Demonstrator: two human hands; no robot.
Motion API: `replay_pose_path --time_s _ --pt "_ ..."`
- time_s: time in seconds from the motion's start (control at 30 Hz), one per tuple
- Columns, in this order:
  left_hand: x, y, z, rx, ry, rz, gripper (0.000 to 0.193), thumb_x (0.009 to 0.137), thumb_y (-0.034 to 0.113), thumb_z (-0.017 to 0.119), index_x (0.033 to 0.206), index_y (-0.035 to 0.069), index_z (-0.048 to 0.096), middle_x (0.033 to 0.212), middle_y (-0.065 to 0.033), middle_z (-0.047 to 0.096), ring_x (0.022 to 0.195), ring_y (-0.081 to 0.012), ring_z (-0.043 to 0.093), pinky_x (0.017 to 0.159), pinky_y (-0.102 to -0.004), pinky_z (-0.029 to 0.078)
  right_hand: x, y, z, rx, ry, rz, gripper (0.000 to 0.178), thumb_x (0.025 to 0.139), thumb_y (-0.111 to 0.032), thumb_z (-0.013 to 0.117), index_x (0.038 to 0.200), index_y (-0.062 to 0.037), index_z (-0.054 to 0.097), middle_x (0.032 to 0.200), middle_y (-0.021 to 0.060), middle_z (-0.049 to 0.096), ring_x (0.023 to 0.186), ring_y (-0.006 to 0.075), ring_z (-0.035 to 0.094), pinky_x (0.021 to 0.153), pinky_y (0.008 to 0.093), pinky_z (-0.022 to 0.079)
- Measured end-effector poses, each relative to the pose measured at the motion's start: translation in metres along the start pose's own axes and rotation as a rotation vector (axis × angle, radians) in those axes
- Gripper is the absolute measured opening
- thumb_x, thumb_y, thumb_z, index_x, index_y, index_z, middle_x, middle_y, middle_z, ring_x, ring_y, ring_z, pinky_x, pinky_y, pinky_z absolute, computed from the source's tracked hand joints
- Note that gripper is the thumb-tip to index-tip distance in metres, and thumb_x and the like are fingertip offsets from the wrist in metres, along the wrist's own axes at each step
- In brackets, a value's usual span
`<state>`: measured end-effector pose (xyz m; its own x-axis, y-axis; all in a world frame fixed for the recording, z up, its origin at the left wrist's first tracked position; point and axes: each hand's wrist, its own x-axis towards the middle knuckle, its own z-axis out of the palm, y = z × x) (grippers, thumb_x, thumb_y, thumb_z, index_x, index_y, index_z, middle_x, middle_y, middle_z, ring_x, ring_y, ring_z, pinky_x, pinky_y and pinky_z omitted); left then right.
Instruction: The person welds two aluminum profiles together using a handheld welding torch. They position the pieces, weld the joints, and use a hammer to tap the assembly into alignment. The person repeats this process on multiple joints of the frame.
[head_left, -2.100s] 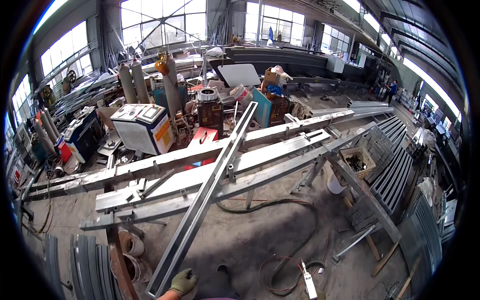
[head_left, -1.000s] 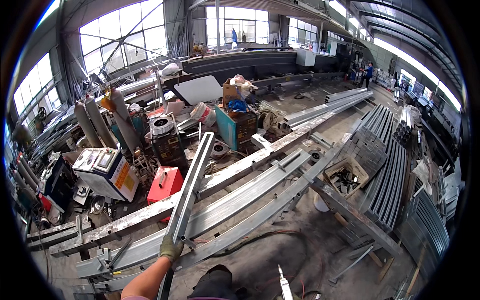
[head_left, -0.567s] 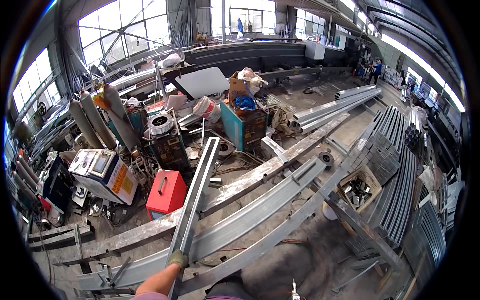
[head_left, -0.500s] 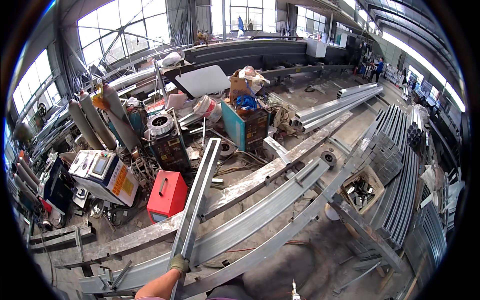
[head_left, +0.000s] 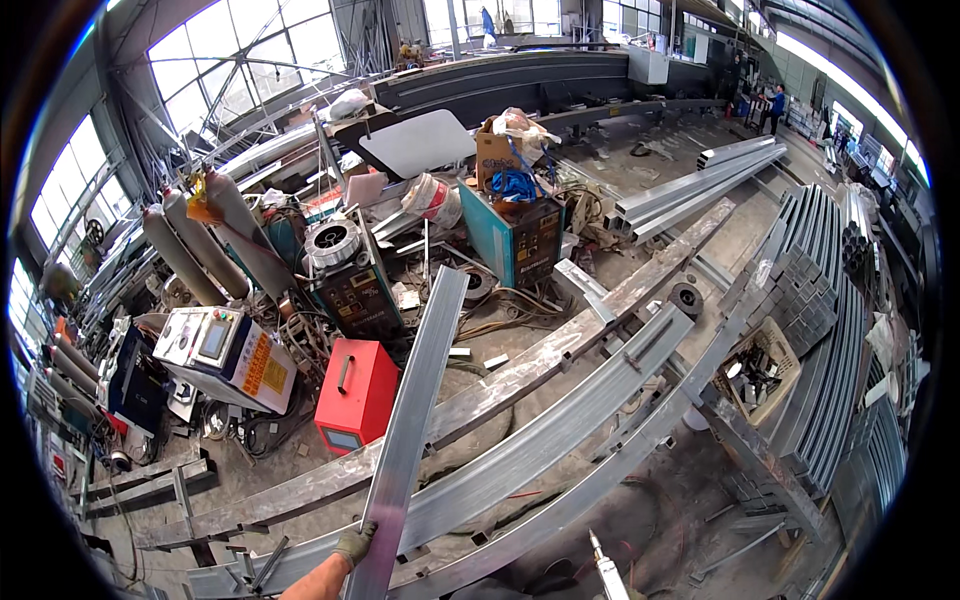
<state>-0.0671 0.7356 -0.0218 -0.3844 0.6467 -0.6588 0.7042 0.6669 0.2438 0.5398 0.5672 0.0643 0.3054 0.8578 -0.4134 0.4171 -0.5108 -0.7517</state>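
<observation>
My left hand (head_left: 354, 543), in an olive work glove, is closed round the lower left edge of a long galvanized steel channel (head_left: 415, 410). The channel slants away from me across the rails, its broad flat face turned up. Beneath it lies another steel channel (head_left: 560, 420), running from lower left to upper right. At the bottom edge a white welding torch (head_left: 606, 570) with a pointed metal nozzle pokes into view; whatever holds it is out of the picture. My right hand does not show.
A red box-shaped machine (head_left: 357, 395) stands just left of the raised channel. A rusty beam (head_left: 540, 370) and a nearer steel rail (head_left: 600, 480) cross the floor. To the right are a crate of metal pieces (head_left: 790, 372) and stacked channels (head_left: 825, 350). Far off stands a person (head_left: 773, 108).
The channel in my left hand has rolled about its length: its hollow side showed before, its flat face now. The welding torch has come further into view.
</observation>
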Motion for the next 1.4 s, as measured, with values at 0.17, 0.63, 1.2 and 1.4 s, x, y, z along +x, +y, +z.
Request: replay_pose_path --time_s 0.17,0.63,1.2,1.4 --pt "-0.035 0.013 -0.016 -0.016 -0.064 0.017 0.099 0.105 0.086 0.044 0.113 -0.005 0.083 0.109 -0.0374 0.078 0.119 -0.0524 0.075 0.101 -0.0563 0.056 0.014 -0.017 -0.009 -0.012 0.007 -0.033 0.037 0.094 -0.035 0.089 0.114 -0.0052 0.078 0.093 0.0107 0.079 0.083 0.0250 0.075 0.077 0.0426 0.061" --pt "-0.075 0.037 -0.004 0.073 -0.302 0.145 0.096 0.108 0.082 0.046 0.104 -0.006 0.083 0.095 -0.0301 0.080 0.106 -0.0432 0.080 0.096 -0.0520 0.058 0.034 -0.071 -0.028 -0.149 0.168 -0.187 0.022 0.092 -0.023 0.085 0.109 -0.0088 0.081 0.092 0.0094 0.082 0.084 0.0245 0.081 0.080 0.0385 0.064" --pt "-0.148 0.154 0.003 0.296 -0.560 0.307 0.074 0.112 0.071 0.047 0.164 0.019 0.055 0.161 -0.0209 0.062 0.147 -0.0437 0.059 0.124 -0.0486 0.046 0.002 -0.039 -0.045 -0.048 0.323 -0.006 0.015 0.094 -0.019 0.082 0.101 -0.0055 0.079 0.083 0.0065 0.075 0.076 0.0195 0.073 0.071 0.0399 0.059" --pt "-0.140 0.153 0.018 0.256 -0.493 0.527 0.081 0.110 0.076 0.049 0.166 0.018 0.049 0.137 -0.0261 0.075 0.129 -0.0455 0.070 0.111 -0.0518 0.053 -0.002 -0.029 -0.052 -0.066 0.332 0.007 0.015 0.095 -0.019 0.082 0.100 -0.0054 0.079 0.082 0.0064 0.074 0.075 0.0194 0.072 0.070 0.0404 0.058"
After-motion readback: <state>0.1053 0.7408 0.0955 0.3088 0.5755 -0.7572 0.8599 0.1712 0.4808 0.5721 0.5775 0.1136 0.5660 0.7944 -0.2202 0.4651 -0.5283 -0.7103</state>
